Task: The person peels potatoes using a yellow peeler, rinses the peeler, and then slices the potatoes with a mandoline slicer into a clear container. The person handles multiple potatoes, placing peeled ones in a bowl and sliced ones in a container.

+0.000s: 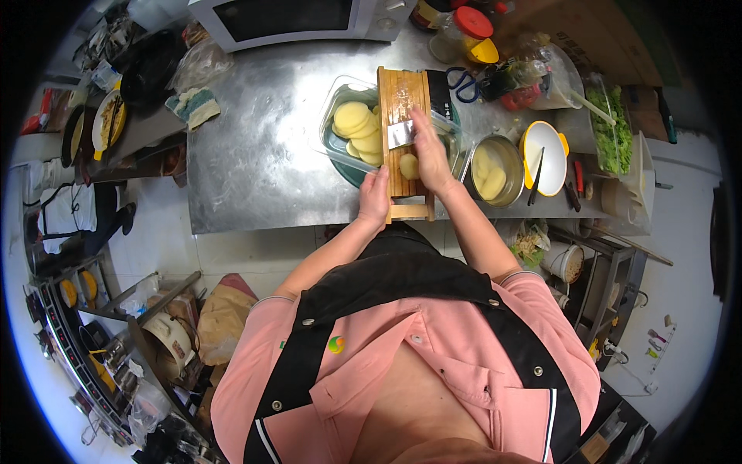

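A wooden mandoline slicer point(400, 93) with a metal blade plate lies across a clear plastic container point(333, 93). My left hand point(374, 194) grips the slicer's left edge near its lower end. A peeled potato piece point(408, 166) rests on the board below the blade, beside my right hand point(429, 151). That hand lies over the slicer's right side with fingers extended; whether its palm touches the potato is hard to see. Potato slices point(355, 124) are piled in the container left of the slicer. Peeled potatoes point(490, 177) sit in a steel pot point(510, 197) to the right.
Right of the pot are a yellow-rimmed white bowl point(548, 145) with a dark utensil, and a knife point(572, 197). Blue-handled scissors point(464, 85) lie behind. A microwave point(301, 23) stands at the back, a cloth point(194, 107) at the left. Another person point(72, 209) is at far left.
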The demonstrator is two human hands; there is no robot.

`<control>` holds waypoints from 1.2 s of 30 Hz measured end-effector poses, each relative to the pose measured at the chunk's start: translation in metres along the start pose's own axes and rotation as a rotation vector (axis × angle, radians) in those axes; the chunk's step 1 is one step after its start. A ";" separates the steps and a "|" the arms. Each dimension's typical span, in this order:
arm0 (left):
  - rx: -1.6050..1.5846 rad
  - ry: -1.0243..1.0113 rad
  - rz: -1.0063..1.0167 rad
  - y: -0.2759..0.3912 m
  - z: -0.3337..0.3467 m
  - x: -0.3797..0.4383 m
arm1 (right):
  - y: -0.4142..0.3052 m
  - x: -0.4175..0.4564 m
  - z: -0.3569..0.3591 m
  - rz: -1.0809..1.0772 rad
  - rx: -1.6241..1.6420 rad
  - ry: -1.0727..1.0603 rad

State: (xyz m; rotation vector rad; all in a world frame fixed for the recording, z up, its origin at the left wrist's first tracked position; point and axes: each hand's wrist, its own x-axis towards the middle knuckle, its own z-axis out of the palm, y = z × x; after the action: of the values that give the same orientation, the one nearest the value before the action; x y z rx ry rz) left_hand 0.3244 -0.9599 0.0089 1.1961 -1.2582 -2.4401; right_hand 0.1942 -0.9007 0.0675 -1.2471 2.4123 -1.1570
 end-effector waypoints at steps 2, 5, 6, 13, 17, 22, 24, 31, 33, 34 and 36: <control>0.001 0.005 0.005 0.001 0.000 -0.001 | -0.002 0.003 0.003 -0.018 -0.122 0.066; -0.048 -0.009 -0.011 0.003 0.001 -0.001 | -0.011 -0.001 0.023 -0.120 -0.599 -0.143; -0.048 -0.008 -0.007 0.006 0.002 -0.003 | -0.010 0.001 0.026 -0.138 -0.521 -0.066; -0.018 0.000 0.028 0.002 0.001 -0.003 | 0.002 0.046 0.036 -0.102 -0.617 0.039; -0.010 0.020 0.049 -0.001 0.001 -0.001 | 0.007 0.058 0.039 -0.067 -0.678 0.033; -0.001 0.010 0.048 0.006 0.003 -0.004 | 0.017 0.079 0.036 -0.046 -0.736 0.106; 0.009 0.005 0.039 0.009 0.004 -0.005 | 0.023 0.086 0.037 -0.035 -0.713 0.115; -0.020 -0.030 -0.016 0.010 -0.001 -0.006 | 0.057 0.094 -0.033 0.339 0.766 0.121; -0.001 -0.034 -0.009 0.010 -0.002 -0.008 | 0.066 0.087 -0.041 0.230 0.316 -0.058; 0.038 -0.027 0.009 0.008 -0.003 -0.009 | 0.065 0.080 -0.039 0.101 0.033 -0.106; 0.119 -0.025 0.043 0.008 -0.002 -0.011 | 0.052 0.071 -0.038 -0.023 -0.424 -0.254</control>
State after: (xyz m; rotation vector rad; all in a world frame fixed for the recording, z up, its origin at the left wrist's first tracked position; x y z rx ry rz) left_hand 0.3319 -0.9613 0.0206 1.1580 -1.4388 -2.3869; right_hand 0.0998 -0.9159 0.0684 -1.4360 2.5219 -0.4595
